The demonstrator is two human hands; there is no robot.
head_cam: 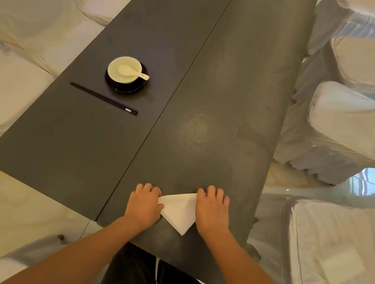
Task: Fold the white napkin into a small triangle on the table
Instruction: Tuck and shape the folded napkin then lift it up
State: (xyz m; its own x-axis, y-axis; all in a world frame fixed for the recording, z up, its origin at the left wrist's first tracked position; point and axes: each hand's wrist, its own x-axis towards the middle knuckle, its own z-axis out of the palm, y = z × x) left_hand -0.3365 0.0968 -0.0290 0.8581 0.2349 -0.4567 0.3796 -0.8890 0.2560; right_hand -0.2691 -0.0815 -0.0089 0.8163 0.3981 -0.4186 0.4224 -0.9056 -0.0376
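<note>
Head view shows me the white folded napkin (179,211), a triangle pointing toward the near edge, lying flat on the dark grey worktop (224,98) between both hands. Left hand (145,205) covers its left corner, right hand (212,211) its right edge. Both sets of fingers are curled, though I cannot tell whether they pinch it. Well apart sit a round cream bowl (113,64) and black chopsticks (104,98).
</note>
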